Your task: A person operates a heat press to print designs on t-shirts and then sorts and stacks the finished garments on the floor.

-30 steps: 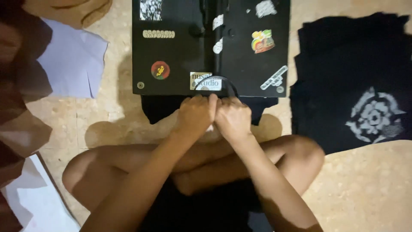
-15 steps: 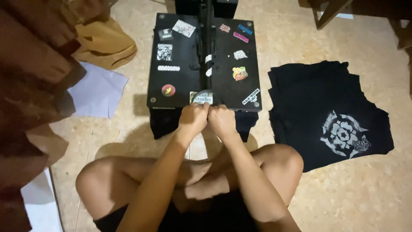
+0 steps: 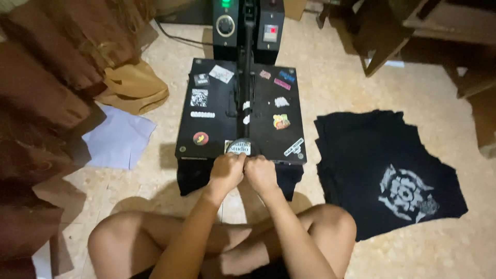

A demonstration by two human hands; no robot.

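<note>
Both hands (image 3: 243,173) gripping heat press (image 3: 241,116) handle, printed black shirts (image 3: 385,173) right

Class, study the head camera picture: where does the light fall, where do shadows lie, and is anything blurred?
Head view: soft indoor light, brightest on the beige speckled floor; both hands, left hand and right hand, look slightly soft; the black sticker-covered heat press casts a shadow in front of it; the brown curtain at left sits dark; no strong glare.

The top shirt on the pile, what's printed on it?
A pale grey round emblem on the black shirt, head view.
</note>
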